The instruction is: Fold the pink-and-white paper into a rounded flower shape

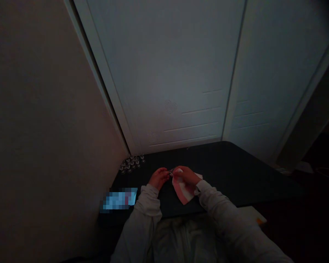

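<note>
Over the middle of the dark table, my right hand is closed on a pink and white cloth, which hangs down below the fingers. My left hand is just to its left, fingers curled toward the cloth's upper edge. Between the two hands shows a small shiny, clear thing; it looks like glass, but the fingers and dim light hide its shape. The left fingertips seem to pinch its near end, while the cloth touches the other end.
Several small stemmed glasses stand at the back left of the black table. A lit screen, blurred out, lies at the left front. White panels rise behind the table. A pale box-like object is beyond the front edge.
</note>
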A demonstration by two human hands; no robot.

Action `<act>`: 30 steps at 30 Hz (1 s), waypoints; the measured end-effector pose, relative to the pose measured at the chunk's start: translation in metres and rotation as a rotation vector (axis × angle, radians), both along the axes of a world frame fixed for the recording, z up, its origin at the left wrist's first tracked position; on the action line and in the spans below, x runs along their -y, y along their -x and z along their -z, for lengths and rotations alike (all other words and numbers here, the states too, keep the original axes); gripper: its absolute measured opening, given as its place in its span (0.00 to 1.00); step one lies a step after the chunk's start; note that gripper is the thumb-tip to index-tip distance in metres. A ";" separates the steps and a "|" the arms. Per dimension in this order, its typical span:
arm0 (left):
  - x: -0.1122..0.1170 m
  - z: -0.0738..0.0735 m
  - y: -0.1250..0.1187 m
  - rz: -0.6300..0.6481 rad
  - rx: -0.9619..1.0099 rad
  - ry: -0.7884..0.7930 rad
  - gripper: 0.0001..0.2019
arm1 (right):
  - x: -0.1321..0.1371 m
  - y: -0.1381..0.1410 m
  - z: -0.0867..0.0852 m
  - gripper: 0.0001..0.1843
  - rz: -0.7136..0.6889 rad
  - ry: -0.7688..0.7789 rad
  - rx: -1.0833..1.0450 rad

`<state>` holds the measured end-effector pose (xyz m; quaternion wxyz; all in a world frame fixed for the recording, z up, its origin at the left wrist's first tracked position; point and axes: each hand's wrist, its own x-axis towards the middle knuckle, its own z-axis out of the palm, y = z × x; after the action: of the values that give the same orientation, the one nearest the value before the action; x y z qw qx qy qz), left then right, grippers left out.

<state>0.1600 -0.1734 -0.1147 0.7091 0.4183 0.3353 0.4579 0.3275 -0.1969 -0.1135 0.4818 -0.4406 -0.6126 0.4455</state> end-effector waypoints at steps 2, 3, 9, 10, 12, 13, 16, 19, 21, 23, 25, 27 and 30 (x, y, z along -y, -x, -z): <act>0.001 -0.001 0.000 -0.001 0.007 -0.002 0.14 | 0.000 0.000 0.000 0.12 -0.015 -0.004 0.009; 0.001 -0.001 0.001 -0.001 0.012 -0.001 0.14 | 0.000 0.000 -0.001 0.12 -0.021 -0.009 0.013; 0.002 -0.003 0.000 0.010 0.026 -0.021 0.15 | -0.001 -0.001 0.000 0.12 -0.033 -0.004 0.059; 0.002 -0.002 0.000 0.011 0.025 -0.028 0.16 | -0.001 -0.001 0.001 0.12 -0.033 0.000 0.062; 0.001 -0.001 0.000 0.010 0.017 -0.035 0.16 | -0.001 -0.001 0.001 0.12 -0.053 0.008 0.057; 0.001 -0.001 0.000 0.009 0.014 -0.036 0.16 | -0.001 -0.001 0.001 0.12 -0.064 0.008 0.058; -0.001 0.002 0.000 0.008 0.009 -0.047 0.15 | -0.001 -0.001 0.001 0.12 -0.078 -0.006 0.081; -0.001 0.003 0.000 0.006 -0.008 -0.054 0.14 | -0.002 -0.001 0.001 0.11 -0.079 0.007 0.089; -0.001 0.002 -0.001 0.001 -0.017 -0.051 0.15 | -0.003 0.000 0.002 0.11 -0.072 0.016 0.073; -0.001 0.002 -0.002 -0.010 -0.030 -0.043 0.15 | -0.003 0.000 0.003 0.11 -0.066 -0.001 0.068; 0.000 0.001 -0.003 -0.026 -0.067 -0.045 0.15 | -0.004 0.000 0.003 0.10 -0.049 -0.026 0.070; 0.000 0.001 -0.005 -0.046 -0.117 -0.055 0.14 | -0.004 0.000 0.004 0.10 -0.023 -0.037 0.073; -0.001 0.001 -0.006 -0.052 -0.145 -0.071 0.15 | -0.005 0.000 0.004 0.10 0.011 -0.053 0.054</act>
<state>0.1663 -0.1727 -0.1160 0.6554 0.4666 0.3801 0.4563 0.3273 -0.1918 -0.1177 0.4788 -0.4431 -0.6345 0.4145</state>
